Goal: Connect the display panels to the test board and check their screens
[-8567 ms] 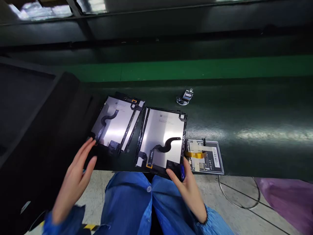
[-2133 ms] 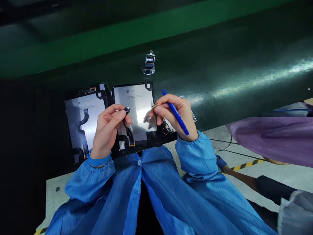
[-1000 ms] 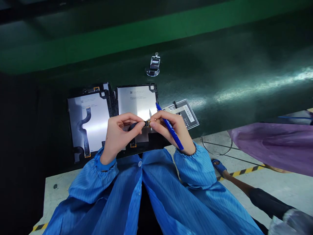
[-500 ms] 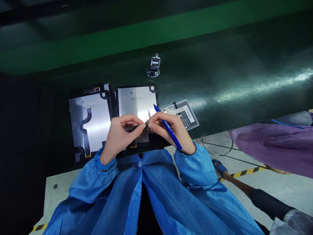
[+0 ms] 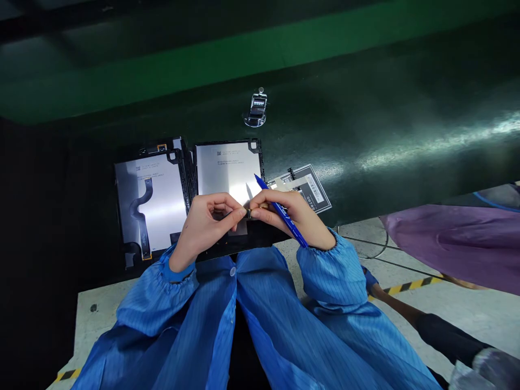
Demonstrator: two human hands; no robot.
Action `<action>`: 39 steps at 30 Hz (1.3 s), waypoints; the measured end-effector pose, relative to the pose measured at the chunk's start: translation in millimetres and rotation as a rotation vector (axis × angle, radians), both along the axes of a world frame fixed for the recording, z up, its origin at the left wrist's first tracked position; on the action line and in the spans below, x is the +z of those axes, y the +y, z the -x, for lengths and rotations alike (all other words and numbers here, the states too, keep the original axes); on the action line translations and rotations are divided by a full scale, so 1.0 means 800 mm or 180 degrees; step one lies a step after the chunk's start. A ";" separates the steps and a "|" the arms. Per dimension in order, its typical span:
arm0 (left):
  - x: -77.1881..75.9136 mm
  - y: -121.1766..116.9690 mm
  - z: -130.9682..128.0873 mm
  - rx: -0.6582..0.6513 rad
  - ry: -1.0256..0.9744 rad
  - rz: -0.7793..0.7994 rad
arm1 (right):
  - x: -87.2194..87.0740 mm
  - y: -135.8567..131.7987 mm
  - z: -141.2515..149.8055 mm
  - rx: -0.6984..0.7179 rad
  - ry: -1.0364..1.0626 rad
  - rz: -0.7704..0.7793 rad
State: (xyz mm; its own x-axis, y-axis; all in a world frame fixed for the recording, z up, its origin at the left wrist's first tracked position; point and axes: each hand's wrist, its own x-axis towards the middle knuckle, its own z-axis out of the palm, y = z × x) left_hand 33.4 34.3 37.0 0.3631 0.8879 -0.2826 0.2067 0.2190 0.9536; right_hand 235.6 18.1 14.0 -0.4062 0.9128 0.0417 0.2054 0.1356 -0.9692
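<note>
My left hand (image 5: 211, 222) is closed in a pinch on a dark ribbon cable, whose small connector end (image 5: 249, 214) shows between my fingertips. Most of that cable is hidden behind the left fingers. My right hand (image 5: 294, 214) pinches at the same connector from the other side. A blue pen (image 5: 281, 210) lies across the right fingers, tip pointing up and left. Directly beneath both hands is a silver-backed display panel (image 5: 227, 162) with a black frame, its lower part covered by the hands.
At left a second display panel (image 5: 164, 197) sits on a stack, a curved black ribbon cable (image 5: 141, 216) on its back. Right of my hands lies a dark card with a barcode label (image 5: 312, 187). A metal tally counter (image 5: 257, 108) stands behind. Another person's purple garment (image 5: 450, 244) is at right.
Both hands have shifted slightly right and down with the connector. The dark cable that showed beside my left fingers is now mostly hidden. The panels and counter stay put.
</note>
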 end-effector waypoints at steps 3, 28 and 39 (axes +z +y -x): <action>0.001 -0.001 -0.002 -0.0004 0.0008 0.0022 | 0.001 0.001 -0.002 -0.0003 -0.0032 -0.0065; -0.019 -0.055 0.099 0.0549 0.1955 -0.1416 | -0.041 -0.079 0.044 -0.0136 -0.1759 -0.2557; -0.051 -0.059 0.136 -0.0664 0.2510 -0.2104 | -0.070 -0.098 0.033 -0.0007 -0.2145 -0.3244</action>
State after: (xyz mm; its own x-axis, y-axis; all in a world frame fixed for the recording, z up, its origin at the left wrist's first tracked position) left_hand -75.2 -12.8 -3.6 0.4505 0.8927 0.0127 0.7952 -0.4076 0.4489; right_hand 209.0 -60.2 -41.6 -0.6215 0.5858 0.5202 0.6267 0.7702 -0.1187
